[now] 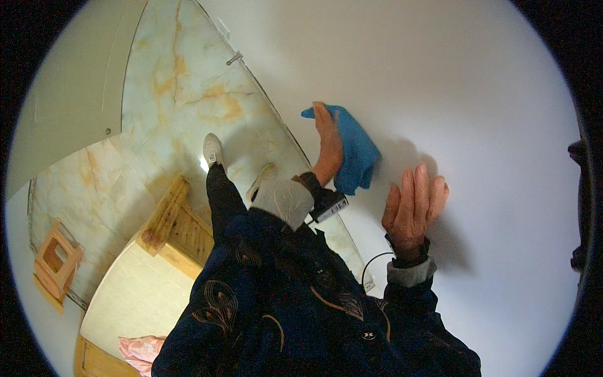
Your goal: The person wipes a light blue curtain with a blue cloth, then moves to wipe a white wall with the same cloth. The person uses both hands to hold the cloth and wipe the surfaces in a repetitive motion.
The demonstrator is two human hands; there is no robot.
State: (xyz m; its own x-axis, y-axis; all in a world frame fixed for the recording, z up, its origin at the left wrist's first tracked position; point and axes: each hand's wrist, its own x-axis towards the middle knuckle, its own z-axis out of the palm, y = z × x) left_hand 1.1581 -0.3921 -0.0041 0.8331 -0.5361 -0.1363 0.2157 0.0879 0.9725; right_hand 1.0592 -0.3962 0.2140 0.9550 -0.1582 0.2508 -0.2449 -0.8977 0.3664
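A blue cloth (pixel 358 151) is spread against the white wall (pixel 452 94), with a corner sticking out past the fingertips. My left hand (pixel 328 141) lies along its left side and holds it. A dark band and a small device (pixel 332 209) are strapped at that wrist. Lower and to the right, my right hand (pixel 414 202) holds nothing. Its fingers are extended and slightly apart, and its shadow falls on the wall close by. Whether its palm touches the wall, I cannot tell.
Marble-patterned floor (pixel 188 103) meets the wall along a slanting edge, where a doorstop (pixel 234 58) sticks out. A pale door (pixel 75 94) stands at upper left. Left of my legs are a wooden bed frame (pixel 165 217) with a cream mattress (pixel 141 287), pink fabric (pixel 141 351) and an orange stool (pixel 59 257).
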